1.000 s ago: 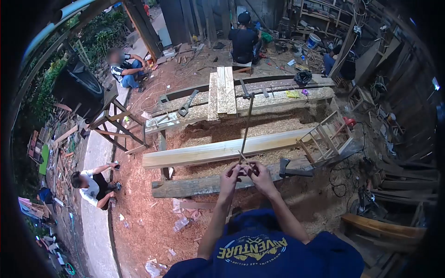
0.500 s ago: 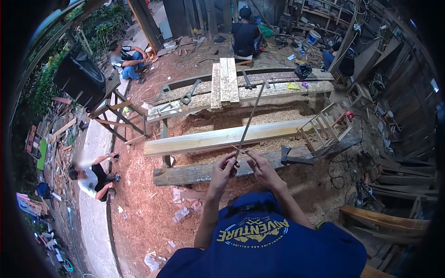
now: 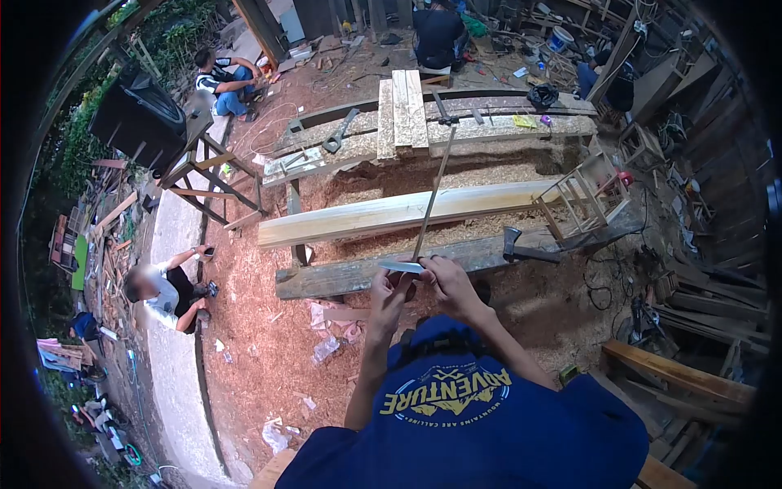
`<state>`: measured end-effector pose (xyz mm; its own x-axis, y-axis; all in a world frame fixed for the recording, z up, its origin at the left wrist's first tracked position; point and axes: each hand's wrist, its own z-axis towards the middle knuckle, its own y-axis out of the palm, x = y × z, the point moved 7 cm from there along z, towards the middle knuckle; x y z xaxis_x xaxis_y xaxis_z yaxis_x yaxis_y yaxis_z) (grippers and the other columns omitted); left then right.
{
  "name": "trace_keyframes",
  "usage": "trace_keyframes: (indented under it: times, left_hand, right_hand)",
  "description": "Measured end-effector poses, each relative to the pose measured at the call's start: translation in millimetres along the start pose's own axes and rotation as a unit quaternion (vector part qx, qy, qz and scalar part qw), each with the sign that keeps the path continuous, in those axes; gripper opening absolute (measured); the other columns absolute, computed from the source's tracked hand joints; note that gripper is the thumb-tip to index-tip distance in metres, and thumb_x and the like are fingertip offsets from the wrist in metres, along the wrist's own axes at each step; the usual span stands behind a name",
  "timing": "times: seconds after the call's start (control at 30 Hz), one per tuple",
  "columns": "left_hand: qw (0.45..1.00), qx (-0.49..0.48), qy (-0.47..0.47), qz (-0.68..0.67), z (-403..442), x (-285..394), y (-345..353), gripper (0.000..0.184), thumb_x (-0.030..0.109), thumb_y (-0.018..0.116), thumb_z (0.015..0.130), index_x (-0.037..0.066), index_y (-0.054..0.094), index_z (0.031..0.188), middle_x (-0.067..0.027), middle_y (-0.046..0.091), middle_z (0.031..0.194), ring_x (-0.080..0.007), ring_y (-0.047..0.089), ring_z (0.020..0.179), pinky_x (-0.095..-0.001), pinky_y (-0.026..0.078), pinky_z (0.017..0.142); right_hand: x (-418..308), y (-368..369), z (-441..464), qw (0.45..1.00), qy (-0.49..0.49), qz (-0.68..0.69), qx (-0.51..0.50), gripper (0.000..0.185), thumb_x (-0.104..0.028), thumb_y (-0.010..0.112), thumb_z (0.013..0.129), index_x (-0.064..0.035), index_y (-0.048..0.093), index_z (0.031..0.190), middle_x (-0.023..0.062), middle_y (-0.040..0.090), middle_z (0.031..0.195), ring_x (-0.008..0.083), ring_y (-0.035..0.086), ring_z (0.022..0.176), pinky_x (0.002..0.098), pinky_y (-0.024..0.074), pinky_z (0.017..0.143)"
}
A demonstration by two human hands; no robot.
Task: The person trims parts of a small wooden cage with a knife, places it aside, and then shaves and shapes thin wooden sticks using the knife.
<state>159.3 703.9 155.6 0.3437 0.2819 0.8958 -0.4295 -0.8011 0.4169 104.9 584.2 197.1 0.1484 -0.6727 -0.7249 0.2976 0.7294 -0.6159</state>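
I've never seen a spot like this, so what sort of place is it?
Probably an outdoor woodworking yard: wood shavings cover the ground, an axe lies on a heavy timber, and planks are stacked.

Open-air woodworking wkshp, prob. semi-outdoor: wood shavings [image 3: 261,350] all over the ground, w/ a long pale beam [image 3: 366,216] across the middle. Hatchet [image 3: 521,248] on rough timber [image 3: 350,279] on the near side; hammer [image 3: 444,112] & short boards [image 3: 407,114] on the low far worktop [image 3: 497,129]. Misc. lumber [image 3: 705,306] piled at right, plus a small wooden frame [image 3: 582,204]. Plank wall [image 3: 749,163] far right; greenery [image 3: 183,39] & concrete strip [image 3: 175,375] at left, i.e. open that side.
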Motion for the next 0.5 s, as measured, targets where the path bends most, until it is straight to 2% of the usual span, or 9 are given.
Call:
trace_keyframes:
  times: [0.1, 0.2, 0.3, 0.4, 0.5]
  left_hand:
    - [0.999, -0.019, 0.012, 0.032, -3, -7, -9, 0.013, 0.011, 0.061, 0.095, 0.001, 0.060, 0.104, 0.0025, 0.055, 0.073, -0.0035, 0.044, 0.061, -0.0220, 0.033, 0.052]
    - [0.997, 0.010, 0.014, 0.078, -7, -10, -13, 0.011, 0.010, 0.063, 0.094, 0.001, 0.062, 0.099, 0.0024, 0.056, 0.074, -0.0035, 0.045, 0.062, -0.0221, 0.034, 0.052]
    - [0.997, 0.039, -0.016, 0.057, -15, -20, -13, 0.010, 0.009, 0.064, 0.092, 0.001, 0.064, 0.097, 0.0032, 0.055, 0.075, -0.0035, 0.046, 0.062, -0.0221, 0.034, 0.052]
    - [0.995, 0.003, 0.002, 0.102, -19, -21, -9, 0.010, 0.007, 0.064, 0.090, 0.000, 0.065, 0.097, 0.0037, 0.056, 0.074, -0.0035, 0.046, 0.062, -0.0219, 0.034, 0.052]
    - [0.997, 0.051, -0.029, 0.059, -32, -27, -6, 0.008, 0.003, 0.063, 0.089, 0.002, 0.067, 0.096, 0.0045, 0.057, 0.073, -0.0031, 0.044, 0.059, -0.0219, 0.034, 0.050]
  right_hand:
    - [3, 8, -3, 1.000, -0.003, 0.002, -0.012, 0.027, -0.027, 0.046, 0.099, -0.0043, 0.057, 0.108, 0.0172, 0.057, 0.087, 0.0373, 0.056, 0.085, 0.0454, 0.0407, 0.077]
    - [6, 12, -8, 1.000, 0.010, 0.005, -0.019, 0.027, -0.028, 0.047, 0.098, -0.0048, 0.057, 0.107, 0.0160, 0.057, 0.086, 0.0363, 0.056, 0.085, 0.0445, 0.0403, 0.077]
    - [-7, 5, -13, 0.997, -0.016, -0.074, 0.023, 0.028, -0.030, 0.048, 0.097, -0.0059, 0.058, 0.106, 0.0140, 0.056, 0.085, 0.0344, 0.056, 0.084, 0.0432, 0.0397, 0.078]
    - [-8, 4, -23, 0.993, -0.015, -0.116, 0.035, 0.028, -0.031, 0.049, 0.096, -0.0074, 0.058, 0.106, 0.0127, 0.056, 0.085, 0.0327, 0.056, 0.084, 0.0419, 0.0392, 0.079]
    - [-9, 5, -32, 0.992, -0.037, -0.113, 0.050, 0.028, -0.032, 0.050, 0.095, -0.0077, 0.059, 0.105, 0.0121, 0.056, 0.084, 0.0311, 0.056, 0.084, 0.0415, 0.0391, 0.079]
